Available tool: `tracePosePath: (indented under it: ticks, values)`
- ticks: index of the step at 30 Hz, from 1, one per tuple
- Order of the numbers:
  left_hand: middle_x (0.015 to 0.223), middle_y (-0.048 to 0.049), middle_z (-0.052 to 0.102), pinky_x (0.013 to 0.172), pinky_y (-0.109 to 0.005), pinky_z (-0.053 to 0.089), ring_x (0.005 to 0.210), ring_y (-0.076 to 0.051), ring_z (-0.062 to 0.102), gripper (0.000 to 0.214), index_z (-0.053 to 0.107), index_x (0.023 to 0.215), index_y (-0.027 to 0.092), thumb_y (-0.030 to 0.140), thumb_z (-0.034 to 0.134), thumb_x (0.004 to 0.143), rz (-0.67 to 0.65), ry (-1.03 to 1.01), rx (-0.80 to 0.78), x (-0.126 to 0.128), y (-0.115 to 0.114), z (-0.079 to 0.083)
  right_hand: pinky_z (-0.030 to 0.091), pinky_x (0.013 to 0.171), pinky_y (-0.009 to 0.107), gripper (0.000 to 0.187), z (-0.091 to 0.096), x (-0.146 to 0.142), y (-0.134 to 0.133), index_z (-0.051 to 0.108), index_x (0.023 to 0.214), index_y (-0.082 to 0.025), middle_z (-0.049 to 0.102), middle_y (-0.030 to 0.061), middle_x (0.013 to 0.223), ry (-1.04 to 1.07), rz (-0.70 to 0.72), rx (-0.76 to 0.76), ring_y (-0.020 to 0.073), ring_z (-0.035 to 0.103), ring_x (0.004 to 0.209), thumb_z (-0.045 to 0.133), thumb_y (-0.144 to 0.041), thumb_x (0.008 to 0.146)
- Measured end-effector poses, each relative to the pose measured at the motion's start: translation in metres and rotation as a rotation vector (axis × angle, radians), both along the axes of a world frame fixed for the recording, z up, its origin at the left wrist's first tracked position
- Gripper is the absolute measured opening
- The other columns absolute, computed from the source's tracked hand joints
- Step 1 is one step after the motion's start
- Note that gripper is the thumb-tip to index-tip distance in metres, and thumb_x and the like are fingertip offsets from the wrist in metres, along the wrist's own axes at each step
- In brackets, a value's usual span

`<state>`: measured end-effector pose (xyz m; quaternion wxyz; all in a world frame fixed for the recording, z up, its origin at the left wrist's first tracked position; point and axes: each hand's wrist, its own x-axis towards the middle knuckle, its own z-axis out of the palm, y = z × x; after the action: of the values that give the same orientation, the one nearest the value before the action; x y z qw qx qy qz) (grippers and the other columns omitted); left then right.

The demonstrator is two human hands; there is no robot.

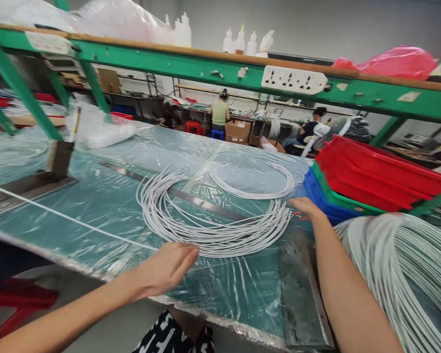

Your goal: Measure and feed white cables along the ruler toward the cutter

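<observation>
Head view: left hand (169, 268) lying flat and open-fingered on the plastic-covered green worktable (106, 206), fingertips just touching the near edge of the bundle of white wire loops (209, 230) — clasping nothing. Right hand (306, 207) resting with fingers spread loose against the bundle's far right side, also gripping nothing. Bundle lying flat mid-table, crossing a long steel ruler (191, 197). Smaller wire ring (253, 182) sitting just behind. Stacked red, green and blue bins (367, 179) standing near the right hand — large white wire coil (400, 264) below them.
</observation>
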<state>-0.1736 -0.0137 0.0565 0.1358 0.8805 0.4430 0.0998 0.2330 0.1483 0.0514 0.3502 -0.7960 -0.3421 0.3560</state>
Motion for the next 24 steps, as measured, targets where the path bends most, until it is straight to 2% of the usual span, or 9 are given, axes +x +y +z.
tracePosePath:
  ticks: [2,5,8,11,15,24]
  values:
    - [0.069,-0.0011,0.055,0.063,-0.028,0.037,0.062,-0.016,0.05,0.047,0.047,0.073,0.021,0.04,0.018,0.105,-0.205,-0.059,-0.092,0.04,0.008,-0.007,0.058,0.078,0.037,0.011,0.001,0.002,0.002,0.064,0.075,-0.017,0.072,0.011,0.099,0.005,-0.005,0.008,0.028,0.069,0.097,0.075,-0.016,0.075]
    - [0.073,-0.0006,0.055,0.065,-0.028,0.036,0.066,-0.015,0.049,0.041,0.045,0.075,0.021,0.038,0.023,0.105,-0.377,-0.186,-0.107,0.097,0.014,-0.022,0.058,0.077,0.036,0.008,0.001,0.006,0.005,0.067,0.081,-0.015,0.071,0.0113,0.1,-0.002,0.006,0.014,0.0284,0.07,0.095,0.073,-0.019,0.079]
    - [0.077,-0.0014,0.056,0.066,-0.028,0.039,0.069,-0.015,0.051,0.035,0.046,0.078,0.021,0.032,0.026,0.105,-0.432,-0.293,-0.042,0.145,0.011,-0.042,0.058,0.075,0.037,0.013,0.0,0.011,0.008,0.068,0.091,-0.013,0.07,0.013,0.106,-0.028,0.036,0.009,0.0272,0.071,0.089,0.072,-0.022,0.083]
    - [0.081,-0.0034,0.058,0.06,-0.029,0.038,0.072,-0.017,0.056,0.032,0.049,0.083,0.02,0.03,0.028,0.105,-0.41,-0.289,0.115,0.179,0.003,-0.059,0.058,0.076,0.039,0.019,0.0,0.015,0.012,0.068,0.098,-0.011,0.068,0.0154,0.113,-0.054,0.073,-0.001,0.0264,0.072,0.085,0.07,-0.024,0.085]
    - [0.078,-0.0032,0.059,0.054,-0.03,0.036,0.071,-0.018,0.059,0.034,0.051,0.084,0.02,0.033,0.029,0.105,-0.372,-0.277,0.217,0.198,-0.002,-0.07,0.059,0.076,0.037,0.024,0.001,0.017,0.016,0.067,0.105,-0.009,0.066,0.0181,0.118,-0.068,0.115,0.001,0.0246,0.072,0.082,0.069,-0.026,0.088]
    - [0.08,-0.003,0.062,0.053,-0.031,0.038,0.071,-0.018,0.061,0.029,0.052,0.084,0.019,0.03,0.034,0.104,-0.35,-0.236,0.244,0.199,-0.006,-0.07,0.058,0.078,0.036,0.024,0.001,0.012,0.017,0.067,0.102,-0.01,0.068,0.0147,0.113,-0.077,0.096,-0.011,0.0251,0.071,0.087,0.073,-0.024,0.084]
